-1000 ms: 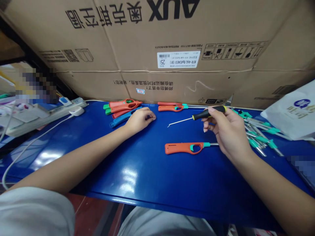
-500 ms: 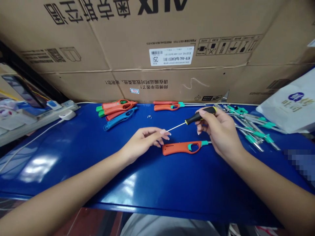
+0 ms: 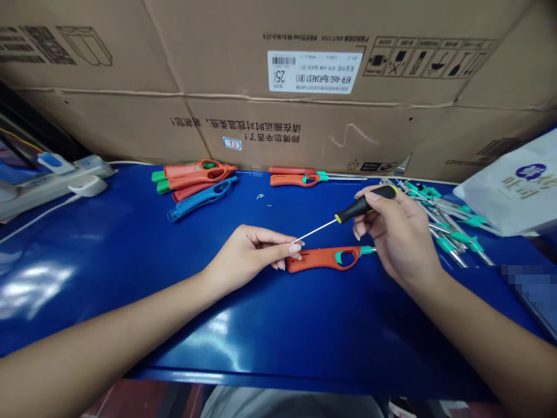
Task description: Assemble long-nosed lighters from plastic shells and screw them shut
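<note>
An orange plastic stick lighter with teal trigger (image 3: 317, 260) lies on a glossy blue table (image 3: 313, 337). Above it, the right hand (image 3: 404, 232) clasps a black-and-yellow-handled screwdriver (image 3: 358, 208); the left hand (image 3: 243, 255) pinches its steel tip. The lighter seems light, stiff, smooth; grip its body.

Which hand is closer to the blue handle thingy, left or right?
Left. The left hand is nearer the person and right of the blue handle, not touching it. The right hand, holding the screwdriver, is farther off to the right.
</note>
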A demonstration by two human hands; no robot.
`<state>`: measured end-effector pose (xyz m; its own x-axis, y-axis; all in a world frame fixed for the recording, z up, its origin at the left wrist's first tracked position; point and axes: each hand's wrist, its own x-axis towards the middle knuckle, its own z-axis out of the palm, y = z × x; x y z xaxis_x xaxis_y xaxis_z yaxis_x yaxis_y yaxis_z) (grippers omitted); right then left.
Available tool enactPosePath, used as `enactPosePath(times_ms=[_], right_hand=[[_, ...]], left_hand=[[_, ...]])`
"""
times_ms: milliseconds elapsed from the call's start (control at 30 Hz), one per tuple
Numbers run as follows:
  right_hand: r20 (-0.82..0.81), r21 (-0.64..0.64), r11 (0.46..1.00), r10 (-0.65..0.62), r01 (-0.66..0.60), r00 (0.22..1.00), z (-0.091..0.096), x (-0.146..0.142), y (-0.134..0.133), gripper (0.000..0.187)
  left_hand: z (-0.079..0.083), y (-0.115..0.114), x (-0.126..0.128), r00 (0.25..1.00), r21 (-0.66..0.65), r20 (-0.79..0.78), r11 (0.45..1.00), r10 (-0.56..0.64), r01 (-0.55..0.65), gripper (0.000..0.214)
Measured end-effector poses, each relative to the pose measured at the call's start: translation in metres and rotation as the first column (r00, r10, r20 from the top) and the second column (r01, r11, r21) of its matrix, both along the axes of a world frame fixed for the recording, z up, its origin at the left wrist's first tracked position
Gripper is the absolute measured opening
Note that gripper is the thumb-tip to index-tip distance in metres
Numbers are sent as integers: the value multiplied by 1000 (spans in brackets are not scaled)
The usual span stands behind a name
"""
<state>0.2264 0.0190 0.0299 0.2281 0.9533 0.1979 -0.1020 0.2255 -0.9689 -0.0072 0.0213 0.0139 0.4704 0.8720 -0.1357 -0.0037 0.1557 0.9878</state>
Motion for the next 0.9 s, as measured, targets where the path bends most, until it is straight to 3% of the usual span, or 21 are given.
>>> enactPosePath(times_ms=[267,633,767,900], right_hand=[[-14,27,1000,4,-4,1000,1,-1,-3,8],[-52,-15,999,36,-37,998,1,-1,-2,7],[-64,-19,999,36,-37,997,1,0,-2,6],[-60,-15,999,38,-39,997,1,-1,-3,6]], left_hand=[[0,-6,2,984,-223,172,975,38,2,20],[2,-4,6,921,-528,345,849,181,31,23],[4,-4,7,913,-584,345,811,216,29,24],[3,-5,6,915,-590,344,807,211,36,24]])
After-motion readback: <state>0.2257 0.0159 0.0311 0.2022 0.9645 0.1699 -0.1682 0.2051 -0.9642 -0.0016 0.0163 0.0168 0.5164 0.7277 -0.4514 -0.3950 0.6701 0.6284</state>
